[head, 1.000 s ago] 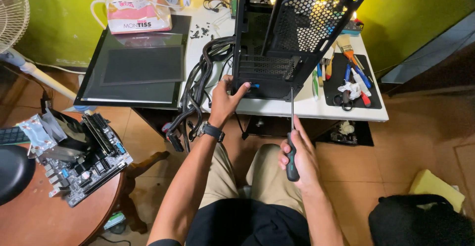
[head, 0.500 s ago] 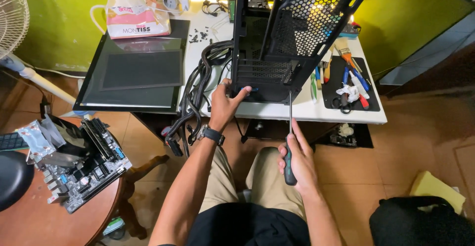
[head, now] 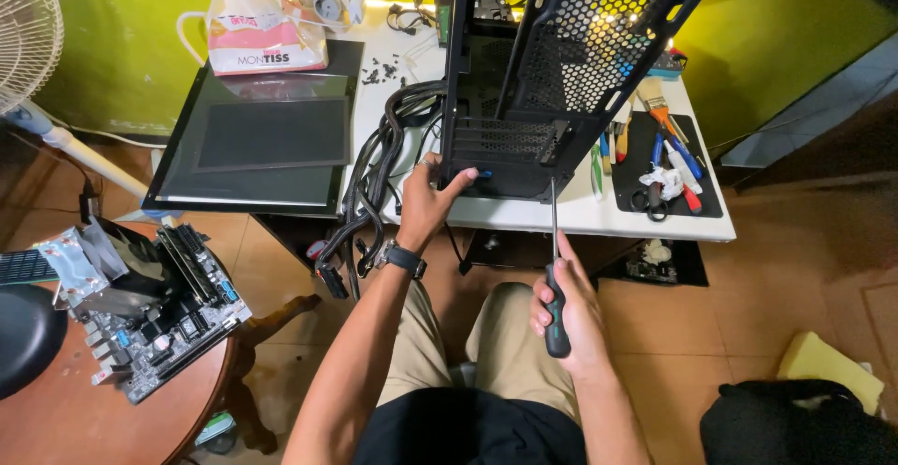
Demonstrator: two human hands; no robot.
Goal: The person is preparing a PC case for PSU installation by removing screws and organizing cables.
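White surface at upper centre of frame is carrying the black PC case; left hand is gripping its lower edge, right hand is clenching the screwdriver below it, so bracing firmly and keeping the shaft square is looking wise.

Warm dim light, sharp, wide-angle edge distortion.

Up and to the left of my left-hand fingers, well apart from them, I see a white plastic bag with a pink-and-red band and dark lettering, lying at the table's far edge. Just below it, nearer those fingers, a flat black glass panel lies dark.
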